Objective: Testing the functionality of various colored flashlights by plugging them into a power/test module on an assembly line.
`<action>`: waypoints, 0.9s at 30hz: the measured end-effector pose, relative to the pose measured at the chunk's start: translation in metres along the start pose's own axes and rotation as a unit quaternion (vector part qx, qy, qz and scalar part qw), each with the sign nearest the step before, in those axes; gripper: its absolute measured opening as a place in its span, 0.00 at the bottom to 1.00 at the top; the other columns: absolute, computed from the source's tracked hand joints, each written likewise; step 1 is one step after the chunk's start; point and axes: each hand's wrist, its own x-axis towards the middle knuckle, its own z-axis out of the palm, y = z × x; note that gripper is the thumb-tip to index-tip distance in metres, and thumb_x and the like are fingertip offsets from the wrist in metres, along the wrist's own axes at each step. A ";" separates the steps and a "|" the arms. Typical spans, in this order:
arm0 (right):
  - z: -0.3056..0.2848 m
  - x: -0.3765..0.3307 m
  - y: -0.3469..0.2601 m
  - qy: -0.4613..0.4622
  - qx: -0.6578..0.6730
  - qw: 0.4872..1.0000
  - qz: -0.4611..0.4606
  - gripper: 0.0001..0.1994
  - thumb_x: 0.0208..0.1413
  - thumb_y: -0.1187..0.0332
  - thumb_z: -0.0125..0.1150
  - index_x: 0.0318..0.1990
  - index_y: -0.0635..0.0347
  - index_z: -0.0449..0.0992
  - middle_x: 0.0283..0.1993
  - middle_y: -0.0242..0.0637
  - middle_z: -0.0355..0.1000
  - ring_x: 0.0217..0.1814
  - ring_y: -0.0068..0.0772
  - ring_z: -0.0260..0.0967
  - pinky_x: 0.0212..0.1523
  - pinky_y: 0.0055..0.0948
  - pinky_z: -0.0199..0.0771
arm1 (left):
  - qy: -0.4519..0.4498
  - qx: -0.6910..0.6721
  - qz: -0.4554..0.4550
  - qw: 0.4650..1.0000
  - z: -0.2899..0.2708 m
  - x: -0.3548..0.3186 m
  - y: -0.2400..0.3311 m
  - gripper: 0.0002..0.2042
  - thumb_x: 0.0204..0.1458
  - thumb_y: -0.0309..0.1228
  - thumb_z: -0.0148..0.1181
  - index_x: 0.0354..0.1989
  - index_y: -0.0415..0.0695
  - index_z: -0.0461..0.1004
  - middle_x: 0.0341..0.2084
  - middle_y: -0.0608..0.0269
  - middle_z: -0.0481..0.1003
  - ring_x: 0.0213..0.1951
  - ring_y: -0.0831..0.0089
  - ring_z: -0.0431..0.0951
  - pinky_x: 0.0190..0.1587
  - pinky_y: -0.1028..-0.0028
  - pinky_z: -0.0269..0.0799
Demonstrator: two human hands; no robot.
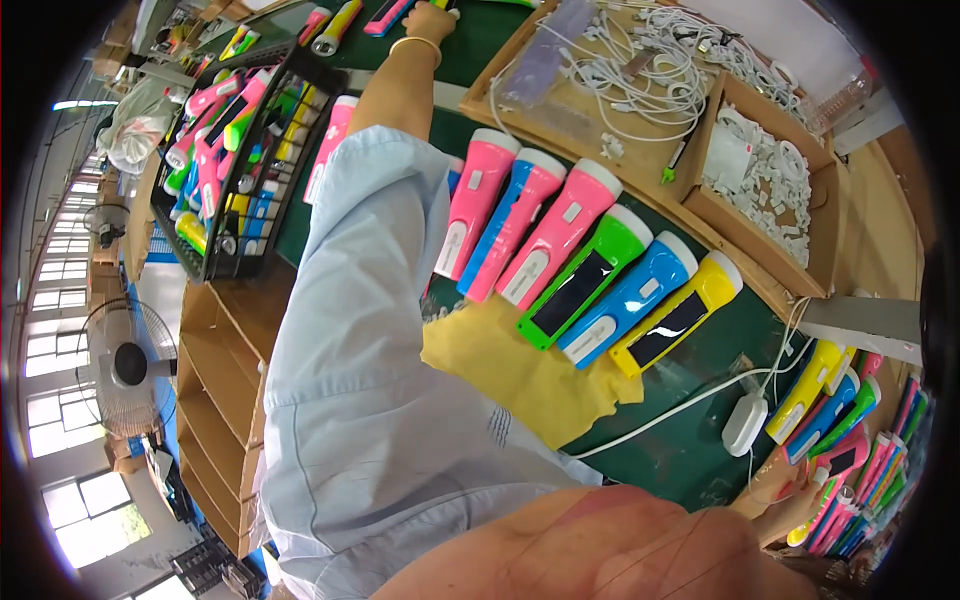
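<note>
1. At far left a fan (128,364) stands near a cardboard box with dividers (215,375).
2. Beside them, a black crate (225,265) holds a heap of pink, green, yellow and blue flashlights (208,165).
3. The left hand (430,22), below it a bangle (415,48) and a light blue sleeve (350,290), reaches to the top edge. Its fingers look curled, but the frame cuts them; I cannot tell whether they grip anything.
4. Mid-table, a slanting row rests side by side: pink flashlight (482,185), blue-and-pink one (515,225), second pink one (560,235), then green (582,285), blue (630,300) and yellow (680,315). Marks on the pale switch plates are too small to read. A yellow cloth (510,350) lies under some lower ends.
5. Beyond are white cables (640,75) and a carton (765,250) of small white parts.
6. Near the right rim, a white adapter (745,425) lies on its cord.
7. The right hand (795,485) is beside another pink flashlight (848,455), perhaps touching it; its finger state I cannot tell.
</note>
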 end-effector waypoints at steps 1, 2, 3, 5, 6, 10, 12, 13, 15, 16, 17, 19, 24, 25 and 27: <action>0.001 -0.013 -0.007 -0.019 -0.062 0.997 -0.032 0.24 0.55 0.62 0.52 0.54 0.72 0.61 0.50 0.48 0.66 0.49 0.37 0.68 0.50 0.29 0.67 | 0.007 0.069 -0.046 0.997 0.029 0.018 0.001 0.28 0.45 0.45 0.56 0.48 0.34 0.64 0.45 0.41 0.69 0.46 0.50 0.71 0.50 0.61 0.65; 0.012 -0.015 -0.009 0.040 -0.207 0.970 -0.121 0.24 0.55 0.62 0.52 0.55 0.71 0.61 0.50 0.47 0.66 0.48 0.36 0.68 0.49 0.29 0.67 | 0.050 0.154 -0.112 0.980 0.008 0.032 -0.019 0.27 0.45 0.44 0.57 0.47 0.34 0.65 0.44 0.39 0.69 0.43 0.49 0.73 0.46 0.62 0.69; 0.016 -0.019 -0.009 0.111 -0.355 0.905 -0.204 0.24 0.55 0.63 0.52 0.55 0.71 0.61 0.51 0.47 0.67 0.47 0.34 0.69 0.49 0.29 0.68 | 0.060 0.218 -0.099 0.969 -0.006 0.041 -0.024 0.22 0.45 0.40 0.58 0.44 0.36 0.68 0.35 0.46 0.73 0.34 0.53 0.76 0.37 0.64 0.73; 0.022 -0.058 -0.028 0.134 -0.311 0.904 -0.260 0.21 0.57 0.65 0.48 0.55 0.70 0.62 0.49 0.46 0.68 0.47 0.34 0.69 0.48 0.28 0.69 | -0.066 -0.506 -0.263 0.819 -0.004 0.022 0.008 0.16 0.46 0.39 0.56 0.38 0.41 0.70 0.24 0.59 0.72 0.28 0.60 0.74 0.32 0.67 0.73; 0.036 -0.093 -0.046 0.094 -0.203 0.943 -0.246 0.20 0.58 0.65 0.47 0.55 0.69 0.63 0.48 0.46 0.69 0.47 0.35 0.69 0.48 0.28 0.69 | 0.160 -0.613 -0.377 0.676 -0.003 0.004 0.062 0.09 0.51 0.38 0.51 0.32 0.45 0.69 0.20 0.66 0.68 0.23 0.66 0.70 0.26 0.70 0.71; 0.064 -0.146 -0.041 -0.326 0.067 0.935 -0.118 0.22 0.60 0.62 0.44 0.52 0.76 0.64 0.44 0.51 0.69 0.36 0.37 0.72 0.31 0.26 0.74 | -0.346 -0.800 -0.053 0.488 -0.066 -0.151 0.100 0.15 0.54 0.37 0.48 0.45 0.40 0.63 0.29 0.56 0.70 0.32 0.65 0.73 0.35 0.73 0.71; 0.105 -0.191 -0.060 -0.437 0.104 0.888 -0.095 0.27 0.58 0.56 0.47 0.56 0.73 0.61 0.49 0.52 0.67 0.46 0.41 0.70 0.42 0.32 0.72 | -0.440 -0.800 -0.196 0.358 -0.091 -0.248 0.156 0.17 0.56 0.45 0.46 0.40 0.41 0.65 0.31 0.62 0.69 0.31 0.74 0.73 0.32 0.79 0.72; 0.125 -0.203 -0.058 -0.504 0.173 0.835 -0.135 0.28 0.58 0.56 0.47 0.58 0.71 0.58 0.51 0.51 0.66 0.54 0.42 0.64 0.53 0.35 0.64 | -0.458 -0.839 -0.179 0.233 -0.082 -0.297 0.165 0.17 0.57 0.44 0.43 0.42 0.42 0.66 0.34 0.62 0.70 0.36 0.74 0.72 0.37 0.79 0.71; 0.159 -0.222 -0.053 -0.586 0.253 0.769 0.035 0.26 0.57 0.58 0.49 0.57 0.69 0.59 0.50 0.46 0.66 0.58 0.40 0.60 0.54 0.33 0.59 | -0.427 -0.813 -0.246 0.309 -0.069 -0.395 0.198 0.17 0.57 0.42 0.46 0.47 0.44 0.67 0.39 0.62 0.72 0.40 0.72 0.73 0.40 0.76 0.70; 0.160 -0.226 -0.048 -0.585 0.302 0.735 0.163 0.22 0.55 0.62 0.53 0.52 0.69 0.63 0.45 0.42 0.68 0.51 0.38 0.66 0.49 0.31 0.63 | -0.414 -0.771 -0.324 0.360 -0.070 -0.439 0.227 0.18 0.57 0.45 0.45 0.45 0.44 0.68 0.37 0.63 0.73 0.38 0.72 0.74 0.36 0.77 0.71; 0.150 -0.258 -0.078 -0.480 0.354 0.793 0.126 0.18 0.53 0.65 0.57 0.47 0.68 0.65 0.42 0.40 0.68 0.41 0.34 0.68 0.45 0.30 0.65 | -0.506 -0.688 -0.354 0.382 -0.057 -0.474 0.220 0.21 0.57 0.49 0.41 0.42 0.43 0.69 0.34 0.61 0.74 0.33 0.72 0.75 0.31 0.77 0.71; 0.125 -0.256 -0.066 -0.383 0.310 0.821 -0.287 0.17 0.48 0.70 0.60 0.45 0.66 0.67 0.38 0.42 0.70 0.37 0.34 0.68 0.43 0.28 0.66 | -0.725 -0.622 -0.092 0.282 -0.050 -0.493 0.204 0.25 0.57 0.53 0.38 0.39 0.41 0.70 0.32 0.59 0.74 0.30 0.73 0.76 0.27 0.77 0.71; 0.128 -0.255 -0.034 -0.455 0.045 0.880 -0.129 0.17 0.44 0.70 0.63 0.41 0.64 0.66 0.35 0.42 0.68 0.38 0.36 0.67 0.39 0.29 0.66 | -0.244 -0.614 0.062 0.748 -0.052 -0.489 0.218 0.18 0.51 0.38 0.57 0.43 0.37 0.67 0.28 0.65 0.70 0.34 0.77 0.72 0.40 0.78 0.69; 0.126 -0.258 -0.023 -0.454 0.030 0.856 -0.245 0.18 0.44 0.70 0.63 0.42 0.65 0.66 0.37 0.43 0.68 0.38 0.38 0.67 0.39 0.29 0.66 | -0.252 -0.631 0.066 0.731 -0.046 -0.487 0.218 0.19 0.49 0.34 0.60 0.47 0.38 0.65 0.32 0.64 0.71 0.35 0.75 0.72 0.41 0.75 0.69; 0.112 -0.265 -0.005 -0.549 0.078 0.811 -0.185 0.21 0.45 0.71 0.62 0.47 0.67 0.66 0.42 0.45 0.66 0.41 0.38 0.67 0.43 0.28 0.66 | -0.342 -0.538 0.084 0.766 -0.058 -0.480 0.220 0.26 0.50 0.42 0.55 0.52 0.35 0.61 0.43 0.58 0.69 0.47 0.68 0.68 0.50 0.69 0.64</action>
